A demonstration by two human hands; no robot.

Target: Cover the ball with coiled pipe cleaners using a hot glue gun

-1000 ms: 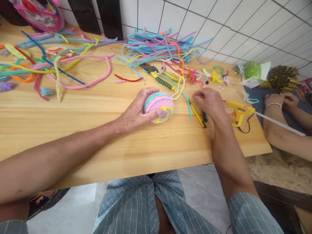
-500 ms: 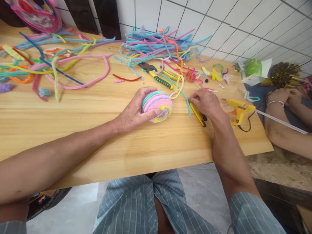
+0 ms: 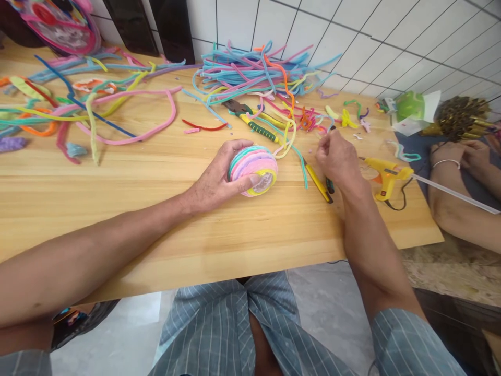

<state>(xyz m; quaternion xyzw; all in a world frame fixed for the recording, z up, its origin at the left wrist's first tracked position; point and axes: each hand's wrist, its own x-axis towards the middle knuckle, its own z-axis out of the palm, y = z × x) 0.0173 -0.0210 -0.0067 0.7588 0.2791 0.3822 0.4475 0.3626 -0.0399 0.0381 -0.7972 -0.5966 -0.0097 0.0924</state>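
My left hand (image 3: 224,175) wraps round a ball-shaped piece (image 3: 254,162) covered in teal, pink, purple and yellow fuzzy stems. My thumb presses near a clear, shiny patch inside its yellow ring. My right hand (image 3: 338,159) is closed over the table, fingers curled together. A small black thing (image 3: 332,127) shows at its fingertips; whether they grip it is hidden. Just left of that hand lies a yellow utility knife (image 3: 319,184). Beneath it, a dark green-handled tool (image 3: 330,186) is partly covered. A teal pipe cleaner (image 3: 303,169) runs between ball and knife.
Pliers (image 3: 254,122) with green-yellow handles lie beyond the ball. Bundled pipe cleaners (image 3: 250,73) rest against the tiled wall, with more strands (image 3: 129,99) at left. A yellow glue gun (image 3: 387,177) sits at right, near another person's forearm (image 3: 456,193).
My right hand has moved right and slightly away from me, off the knife's tip, towards the small black thing. My left hand keeps the ball in nearly the same spot.
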